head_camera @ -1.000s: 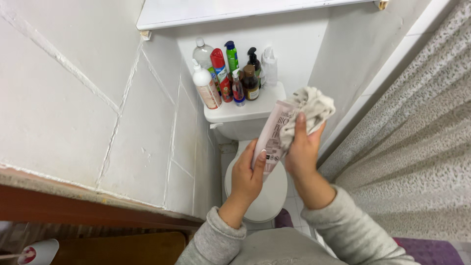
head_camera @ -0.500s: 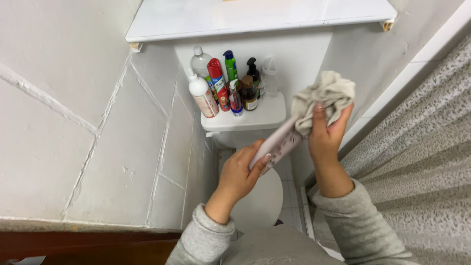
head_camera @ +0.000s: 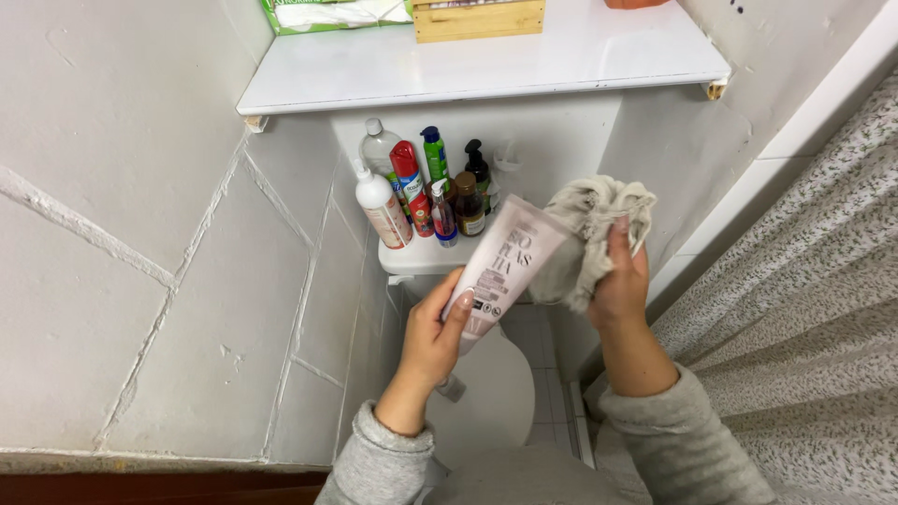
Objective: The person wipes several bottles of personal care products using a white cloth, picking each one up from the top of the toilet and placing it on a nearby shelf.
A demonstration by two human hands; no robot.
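Note:
My left hand [head_camera: 432,335] grips the lower end of a pale pink squeeze tube [head_camera: 503,266], which points up and to the right over the toilet. To its right, my right hand [head_camera: 619,281] is closed on a crumpled beige cloth [head_camera: 591,223] that rests against the upper side of the tube. Both hands are held above the white toilet [head_camera: 496,388], in front of its tank.
Several bottles [head_camera: 421,187] stand on the toilet tank lid [head_camera: 416,257]. A white shelf [head_camera: 486,61] above carries a wooden box [head_camera: 479,19] and a green packet [head_camera: 327,14]. A white tiled wall is at the left, a patterned curtain [head_camera: 804,309] at the right.
The tube has turned so its printed face shows. My right hand with the cloth has dropped a little against it. The view has tilted up, showing the shelf's things.

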